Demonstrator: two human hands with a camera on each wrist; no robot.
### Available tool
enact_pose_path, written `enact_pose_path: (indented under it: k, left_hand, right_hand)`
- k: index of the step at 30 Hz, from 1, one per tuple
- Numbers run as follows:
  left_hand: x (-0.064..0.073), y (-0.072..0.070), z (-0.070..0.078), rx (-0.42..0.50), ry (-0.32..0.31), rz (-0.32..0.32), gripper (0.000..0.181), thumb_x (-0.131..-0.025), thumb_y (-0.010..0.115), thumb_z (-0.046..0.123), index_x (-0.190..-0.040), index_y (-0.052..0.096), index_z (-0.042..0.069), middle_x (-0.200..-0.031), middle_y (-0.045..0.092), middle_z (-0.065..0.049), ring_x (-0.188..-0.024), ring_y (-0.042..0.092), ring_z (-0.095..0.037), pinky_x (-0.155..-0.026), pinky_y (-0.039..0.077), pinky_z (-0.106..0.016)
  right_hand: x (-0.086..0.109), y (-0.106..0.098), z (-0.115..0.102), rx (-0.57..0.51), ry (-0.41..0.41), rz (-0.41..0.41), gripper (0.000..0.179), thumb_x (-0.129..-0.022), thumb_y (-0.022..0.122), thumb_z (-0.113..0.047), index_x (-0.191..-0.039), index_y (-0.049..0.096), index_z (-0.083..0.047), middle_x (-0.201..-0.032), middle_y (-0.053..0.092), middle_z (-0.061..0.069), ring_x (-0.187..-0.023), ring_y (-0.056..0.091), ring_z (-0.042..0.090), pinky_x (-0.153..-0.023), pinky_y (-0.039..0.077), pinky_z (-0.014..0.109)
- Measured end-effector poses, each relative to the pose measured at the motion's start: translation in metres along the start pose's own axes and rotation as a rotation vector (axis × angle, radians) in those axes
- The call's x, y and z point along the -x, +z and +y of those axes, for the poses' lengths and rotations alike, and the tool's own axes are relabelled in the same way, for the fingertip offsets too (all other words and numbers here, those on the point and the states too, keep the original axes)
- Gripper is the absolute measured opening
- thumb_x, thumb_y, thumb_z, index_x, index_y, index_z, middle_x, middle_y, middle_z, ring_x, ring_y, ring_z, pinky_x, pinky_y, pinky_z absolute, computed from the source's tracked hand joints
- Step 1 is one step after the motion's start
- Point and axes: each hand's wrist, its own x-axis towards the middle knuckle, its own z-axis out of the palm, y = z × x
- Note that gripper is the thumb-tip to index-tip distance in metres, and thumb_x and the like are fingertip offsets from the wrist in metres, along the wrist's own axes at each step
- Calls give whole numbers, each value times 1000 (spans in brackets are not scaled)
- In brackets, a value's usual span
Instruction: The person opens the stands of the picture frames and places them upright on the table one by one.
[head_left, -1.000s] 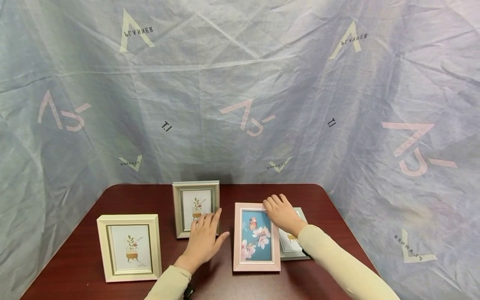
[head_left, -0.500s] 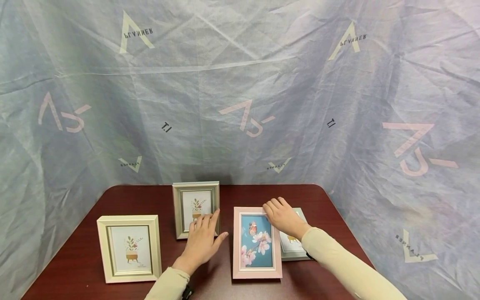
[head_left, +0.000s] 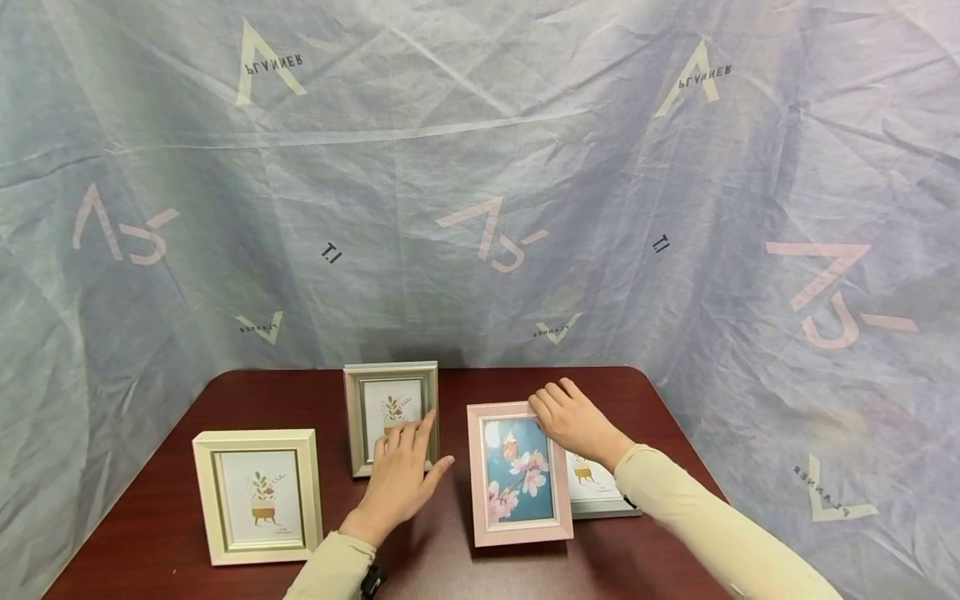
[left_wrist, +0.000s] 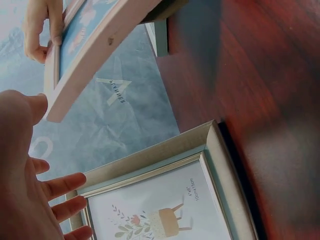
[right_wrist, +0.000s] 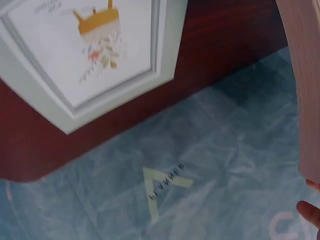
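Note:
My right hand (head_left: 573,419) grips the top right corner of a pink photo frame (head_left: 521,492) that holds a blossom-and-bird picture. The frame leans slightly; whether its lower edge touches the table cannot be told. In the left wrist view, the thumb of that hand (left_wrist: 40,25) lies over the pink frame's face. My left hand (head_left: 401,477) is spread between the pink frame and a champagne-coloured frame (head_left: 392,375), partly covering the latter in the head view. Its fingers are loosely extended and hold nothing. Only fingertips of the right hand (right_wrist: 311,207) show in the right wrist view.
Behind the pink frame, a pale grey frame (head_left: 596,487) is partly hidden by it and the right hand. A cream frame (head_left: 258,554) stands at the front left of the dark red table (head_left: 247,400). Printed grey cloth (head_left: 405,208) hangs around the table's far sides.
The pink frame has shifted slightly right and up, and tilted a little, with my right hand gripping its corner. My left hand has barely moved. The other frames stay put.

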Motion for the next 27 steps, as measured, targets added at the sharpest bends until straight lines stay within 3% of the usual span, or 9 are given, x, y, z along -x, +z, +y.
enact_pose_path:
  k: [7,18,27]
  left_hand:
    - [-1,-4,-1,12,-11,-8,75,-94,65,43,-150,38,2,-130,55,-19,-122,46,-39,-97,35,-59]
    - [-3,-10,1,17,15,28,73,-93,66,40,-148,40,0,-127,55,-19,-119,48,-40,-95,36,-58]
    - [-3,-11,3,18,10,11,74,-93,67,41,-149,40,1,-129,55,-19,-121,47,-40,-96,35,-59]
  right_hand:
    - [-12,-22,25,32,-19,25,35,-105,36,-23,-103,64,-1,-92,62,11,-87,57,29,-81,47,46]
    - [-25,-53,64,99,-41,92,33,-104,37,-22,-99,60,2,-89,60,13,-85,58,31,-81,47,51]
    - [-29,-64,71,91,-30,138,27,-103,42,-19,-100,58,3,-87,58,13,-84,57,30,-81,47,50]
